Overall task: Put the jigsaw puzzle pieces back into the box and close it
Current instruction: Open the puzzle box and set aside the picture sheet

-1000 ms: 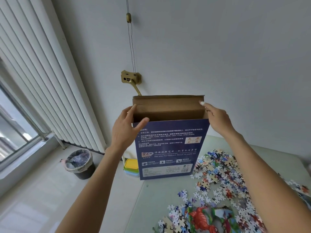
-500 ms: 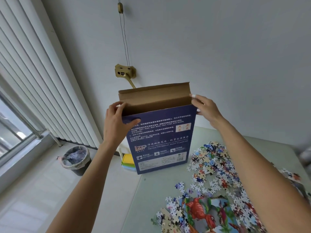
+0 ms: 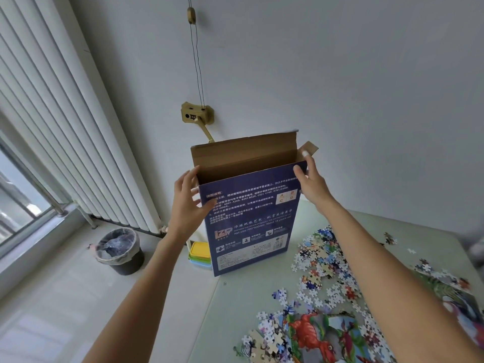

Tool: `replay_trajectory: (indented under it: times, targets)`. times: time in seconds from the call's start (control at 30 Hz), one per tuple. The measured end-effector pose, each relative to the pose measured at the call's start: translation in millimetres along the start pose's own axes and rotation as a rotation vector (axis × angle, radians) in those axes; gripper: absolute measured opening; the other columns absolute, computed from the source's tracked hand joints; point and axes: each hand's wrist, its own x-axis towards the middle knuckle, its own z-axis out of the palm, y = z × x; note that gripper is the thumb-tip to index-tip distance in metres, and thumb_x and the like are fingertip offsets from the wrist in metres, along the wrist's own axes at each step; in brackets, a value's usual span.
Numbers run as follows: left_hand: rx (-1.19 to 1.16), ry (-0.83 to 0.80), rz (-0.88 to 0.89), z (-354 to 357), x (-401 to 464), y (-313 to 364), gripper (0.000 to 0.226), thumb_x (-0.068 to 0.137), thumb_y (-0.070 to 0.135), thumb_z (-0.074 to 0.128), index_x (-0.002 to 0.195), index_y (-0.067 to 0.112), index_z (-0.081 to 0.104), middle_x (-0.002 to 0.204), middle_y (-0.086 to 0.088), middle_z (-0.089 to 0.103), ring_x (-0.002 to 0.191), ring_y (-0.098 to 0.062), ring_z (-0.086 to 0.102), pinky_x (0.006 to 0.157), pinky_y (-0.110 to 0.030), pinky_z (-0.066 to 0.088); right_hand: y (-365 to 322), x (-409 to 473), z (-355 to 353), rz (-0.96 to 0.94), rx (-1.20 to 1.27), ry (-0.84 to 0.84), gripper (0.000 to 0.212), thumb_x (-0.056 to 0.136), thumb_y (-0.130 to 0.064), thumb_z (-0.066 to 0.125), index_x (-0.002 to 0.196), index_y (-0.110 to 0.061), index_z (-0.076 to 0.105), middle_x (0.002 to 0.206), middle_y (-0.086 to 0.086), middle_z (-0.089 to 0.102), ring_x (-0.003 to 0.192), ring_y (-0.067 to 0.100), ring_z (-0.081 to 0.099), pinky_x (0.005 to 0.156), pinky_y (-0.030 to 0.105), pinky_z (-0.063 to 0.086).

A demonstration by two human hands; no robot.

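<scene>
At the counter's [image 3: 235, 310] far edge, the box [image 3: 251, 221] stands upright, long axis vertical, open mouth up. Left hand [image 3: 187, 203] grips its top left corner; right hand [image 3: 311, 179] pinches the top right corner, holding the side flap [image 3: 309, 148] outward. Opening step; loading the scattered puzzle pieces [image 3: 322, 260] likely follows.
</scene>
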Motion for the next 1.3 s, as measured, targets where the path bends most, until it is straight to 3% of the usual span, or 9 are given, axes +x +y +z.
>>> replay_trajectory:
  times: [0.2,0.37,0.53,0.63,0.77,0.87,1.03,1.17,1.3]
  targets:
    - [0.113,0.032,0.098,15.8,-17.4,9.7,0.085,0.075,0.025,0.075,0.143,0.032,0.023,0.139,-0.005,0.039,0.108,-0.009,0.051,0.081,-0.029,0.053,8.3,2.6,-8.3,-0.028,0.02,0.051,0.051,0.098,-0.038,0.036,0.144,-0.029,0.015,0.142,0.003,0.04,0.123,0.02,0.046,0.092,0.032,0.043]
    - [0.045,0.083,0.07,12.6,-26.8,13.1,0.103,0.068,0.037,0.077,0.143,0.043,0.008,0.143,-0.001,0.038,0.102,-0.005,0.056,0.072,-0.016,0.051,13.0,-1.4,-7.3,-0.111,-0.014,0.059,0.052,0.097,-0.036,0.041,0.143,-0.028,0.019,0.142,0.005,0.038,0.124,0.021,0.044,0.099,0.039,0.046]
    - [0.005,0.158,0.02,5.2,-33.1,22.0,0.108,0.062,0.046,0.074,0.146,0.036,0.008,0.141,-0.004,0.038,0.108,-0.011,0.053,0.076,-0.023,0.05,10.5,-5.3,-7.4,-0.118,-0.066,0.081,0.05,0.097,-0.036,0.041,0.143,-0.025,0.022,0.144,0.006,0.035,0.127,0.022,0.041,0.099,0.037,0.043]
    - [0.012,0.161,0.038,3.5,-32.1,23.0,0.104,0.063,0.047,0.073,0.146,0.034,0.012,0.137,-0.003,0.042,0.104,-0.009,0.054,0.071,-0.016,0.049,9.8,-6.5,-7.6,-0.126,-0.094,0.103,0.05,0.097,-0.036,0.042,0.142,-0.024,0.024,0.144,0.006,0.035,0.127,0.022,0.041,0.096,0.034,0.043]
    - [0.031,0.176,0.025,0.9,-32.5,21.7,0.102,0.066,0.061,0.071,0.146,0.034,0.014,0.14,-0.001,0.039,0.108,-0.008,0.051,0.076,-0.026,0.052,7.0,-7.7,-10.4,-0.131,-0.146,0.112,0.051,0.096,-0.04,0.041,0.142,-0.025,0.023,0.146,0.006,0.032,0.129,0.022,0.038,0.101,0.039,0.041]
    - [0.19,0.28,0.091,-0.8,-41.9,27.1,0.093,0.069,0.067,0.058,0.145,0.033,0.016,0.142,0.0,0.033,0.116,-0.005,0.044,0.076,-0.015,0.041,3.2,-21.4,-13.6,-0.166,-0.207,0.201,0.05,0.097,-0.039,0.04,0.142,-0.022,0.026,0.147,0.007,0.031,0.131,0.022,0.034,0.099,0.029,0.033]
    - [0.301,0.353,0.212,12.0,-70.6,46.0,0.063,0.081,0.055,0.051,0.135,0.027,0.034,0.139,-0.001,0.041,0.127,-0.014,0.037,0.098,-0.023,0.031,7.7,-74.2,-11.8,-0.232,-0.232,0.281,0.048,0.097,-0.034,0.042,0.141,-0.023,0.029,0.148,0.002,0.031,0.132,0.017,0.03,0.095,0.024,0.029]
    - [0.258,0.172,0.401,35.4,-89.7,52.4,0.031,0.088,0.039,0.05,0.115,0.024,0.05,0.114,0.003,0.062,0.106,-0.003,0.046,0.085,-0.017,0.04,25.0,-124.2,-16.6,-0.265,-0.316,0.272,0.035,0.097,-0.026,0.045,0.131,-0.017,0.047,0.136,0.002,0.05,0.114,0.011,0.05,0.094,0.024,0.039]
    - [0.306,-0.327,0.469,77.4,-108.7,41.7,0.024,0.091,0.03,0.051,0.112,0.021,0.059,0.095,0.008,0.067,0.086,-0.007,0.06,0.074,-0.031,0.053,74.3,-183.6,-30.0,-0.144,-0.545,0.061,0.02,0.096,-0.021,0.049,0.11,-0.014,0.062,0.093,0.003,0.069,0.048,0.004,0.05,0.047,0.021,0.045]
